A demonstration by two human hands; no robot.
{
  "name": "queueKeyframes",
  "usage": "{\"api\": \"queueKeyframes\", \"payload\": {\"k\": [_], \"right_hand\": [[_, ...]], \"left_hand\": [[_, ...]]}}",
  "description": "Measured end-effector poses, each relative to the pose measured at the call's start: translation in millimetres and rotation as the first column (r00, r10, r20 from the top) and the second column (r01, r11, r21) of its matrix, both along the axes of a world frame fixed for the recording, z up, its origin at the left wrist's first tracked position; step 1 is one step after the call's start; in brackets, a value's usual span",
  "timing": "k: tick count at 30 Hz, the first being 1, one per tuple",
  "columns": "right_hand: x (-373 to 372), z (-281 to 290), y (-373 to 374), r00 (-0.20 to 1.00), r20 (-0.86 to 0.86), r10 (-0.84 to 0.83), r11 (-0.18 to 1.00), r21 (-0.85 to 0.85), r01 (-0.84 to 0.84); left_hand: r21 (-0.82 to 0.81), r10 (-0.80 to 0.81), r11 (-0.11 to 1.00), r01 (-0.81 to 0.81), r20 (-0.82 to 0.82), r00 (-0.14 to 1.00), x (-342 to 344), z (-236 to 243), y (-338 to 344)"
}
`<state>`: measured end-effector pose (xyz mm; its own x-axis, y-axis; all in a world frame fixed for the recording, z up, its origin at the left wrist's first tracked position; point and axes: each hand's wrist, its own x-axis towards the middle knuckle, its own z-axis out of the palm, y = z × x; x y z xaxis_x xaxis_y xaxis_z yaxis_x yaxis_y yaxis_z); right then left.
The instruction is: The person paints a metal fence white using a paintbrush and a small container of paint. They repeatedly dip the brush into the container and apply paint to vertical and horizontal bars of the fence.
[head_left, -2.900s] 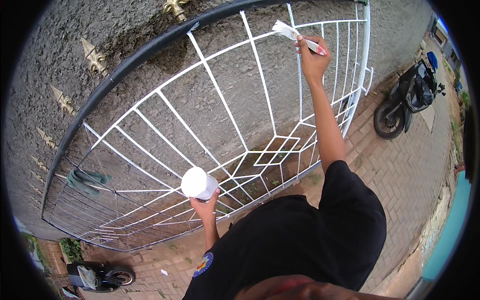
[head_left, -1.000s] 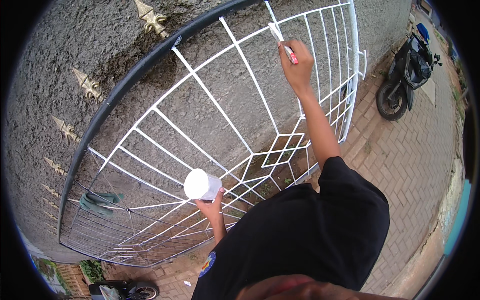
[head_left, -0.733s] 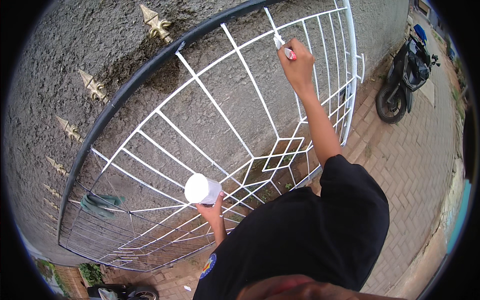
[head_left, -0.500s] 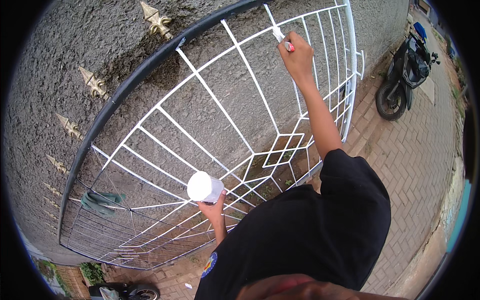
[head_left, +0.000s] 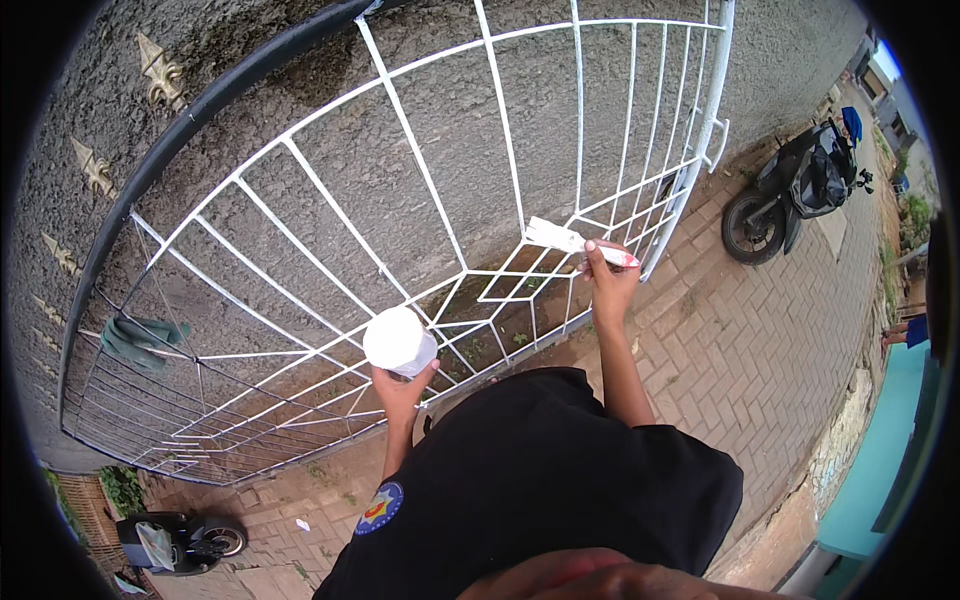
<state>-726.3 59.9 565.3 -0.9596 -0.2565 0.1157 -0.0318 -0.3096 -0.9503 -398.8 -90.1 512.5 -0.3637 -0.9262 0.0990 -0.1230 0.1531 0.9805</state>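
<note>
My right hand grips a paintbrush by its white handle with a red end. The brush's white-coated bristles point left, by the diamond pattern of a metal gate. Lower and to the left, my left hand is wrapped round a white tub, its pale round top facing up. White covers most of the gate's thin bars. Its curved outer rim is black, and the bars at the lower left look dark.
A green cloth hangs on the gate's left part. Gold spear-shaped finials line the rim before a rough grey wall. One motorcycle stands at the right on brick paving, another at the lower left.
My right hand has come down with the paintbrush from the gate's upper arch toward the diamond pattern. My left hand still holds the tub. The view has shifted to the right.
</note>
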Motion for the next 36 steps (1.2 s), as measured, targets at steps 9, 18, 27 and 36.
{"api": "queueKeyframes", "payload": {"k": [9,18,27,36], "right_hand": [[85,-21,27,0.963,0.251,0.099,0.989,-0.132,-0.067],[124,-41,90,0.821,0.523,0.229,0.946,-0.319,-0.06],[237,-63,161,0.456,0.789,0.412,0.904,-0.418,-0.094],[336,-88,211,0.453,0.786,0.421,0.874,-0.219,-0.433]], "left_hand": [[0.179,-0.249,0.953,0.243,0.01,0.968,-5,6,49],[0.014,-0.243,0.969,0.246,-0.093,0.965,53,21,103],[0.032,-0.108,0.993,0.11,-0.069,0.992,176,24,201],[0.009,0.071,0.997,-0.071,-0.055,0.996,263,39,337]]}}
